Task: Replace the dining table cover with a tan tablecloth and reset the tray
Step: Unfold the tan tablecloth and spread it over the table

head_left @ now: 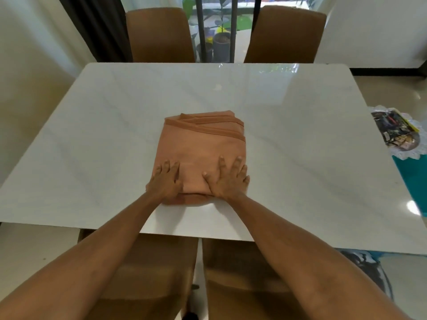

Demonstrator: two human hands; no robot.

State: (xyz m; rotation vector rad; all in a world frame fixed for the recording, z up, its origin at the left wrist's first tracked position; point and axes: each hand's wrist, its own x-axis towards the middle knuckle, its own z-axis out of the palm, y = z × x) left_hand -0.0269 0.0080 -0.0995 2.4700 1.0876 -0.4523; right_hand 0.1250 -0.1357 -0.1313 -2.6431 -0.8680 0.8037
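The tan tablecloth (203, 144) lies as a folded bundle on the glossy white tabletop (92, 135), midway along its near edge and a little in from it, with the hemmed layers stacked on the side toward the tabletop's far edge. Both hands rest on the end nearest the person. The left hand (165, 180) lies with fingers loosely spread over one corner, and the right hand (227, 181) is splayed flat, palm down, over the other; neither seems to pinch any fabric. The step in hand looks like starting the unfolding. To do it well, find the topmost free layer, lift only that, and open it toward the tabletop's far edge before spreading sideways, so the overhang comes out even all round. The tray (398, 132) sits just beyond the tabletop's right edge on a lace-edged mat, out of the cloth's way.
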